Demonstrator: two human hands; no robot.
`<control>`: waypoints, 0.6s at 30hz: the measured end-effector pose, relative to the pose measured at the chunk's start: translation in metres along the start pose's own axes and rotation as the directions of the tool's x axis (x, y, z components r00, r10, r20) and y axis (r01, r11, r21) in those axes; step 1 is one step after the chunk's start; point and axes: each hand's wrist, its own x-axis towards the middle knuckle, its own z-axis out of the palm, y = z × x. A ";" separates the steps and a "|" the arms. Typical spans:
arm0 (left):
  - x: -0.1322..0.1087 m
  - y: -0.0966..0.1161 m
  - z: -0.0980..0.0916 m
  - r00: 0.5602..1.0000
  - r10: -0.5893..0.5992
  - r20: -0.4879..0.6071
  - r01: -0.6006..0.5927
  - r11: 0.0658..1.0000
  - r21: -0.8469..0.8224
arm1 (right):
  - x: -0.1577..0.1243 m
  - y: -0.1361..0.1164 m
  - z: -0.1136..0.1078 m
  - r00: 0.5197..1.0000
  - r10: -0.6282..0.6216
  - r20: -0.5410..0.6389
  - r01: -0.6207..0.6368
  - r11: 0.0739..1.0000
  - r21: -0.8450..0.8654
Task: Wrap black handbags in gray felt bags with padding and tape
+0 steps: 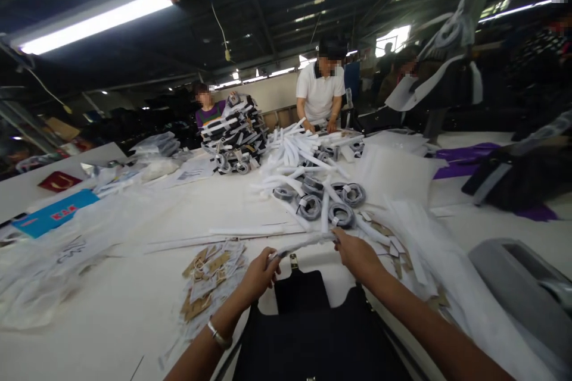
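Observation:
A black bag with a flap and a metal clasp lies at the bottom centre, nearest to me. Above its top edge, a strip wrapped in pale plastic is stretched between my two hands. My left hand grips its left end, fingers closed round it. My right hand pinches the right end. A silver bangle circles my left wrist. Just beyond my right hand are coiled grey straps and white foam tubes.
Paper tags lie left of the bag. Clear plastic covers the left side near a blue packet. Wrapped goods are stacked ahead. A person in white works across the table. Foam sheets lie right.

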 end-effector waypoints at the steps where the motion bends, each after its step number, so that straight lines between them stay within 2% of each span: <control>1: -0.006 0.000 0.001 1.000 0.011 0.011 -0.010 0.999 -0.039 | -0.001 0.003 -0.002 1.000 0.006 -0.008 -0.006 1.000 0.011; 7: -0.036 0.000 -0.005 0.999 -0.024 0.026 0.029 0.974 -0.225 | -0.004 0.016 -0.007 1.000 0.013 0.029 -0.015 0.998 0.066; 13: -0.027 -0.008 0.004 0.991 -0.119 -0.065 0.094 0.949 -0.302 | 0.000 0.026 -0.004 0.985 -0.002 0.170 -0.023 0.989 0.147; 15: -0.022 -0.011 0.009 0.985 -0.129 -0.111 0.094 0.956 -0.277 | -0.006 0.028 -0.006 0.988 -0.010 0.152 -0.019 0.983 0.185; 18: -0.023 -0.010 0.006 0.975 -0.095 -0.199 0.058 0.981 -0.187 | -0.029 0.025 -0.019 0.999 -0.004 0.042 -0.006 0.974 0.225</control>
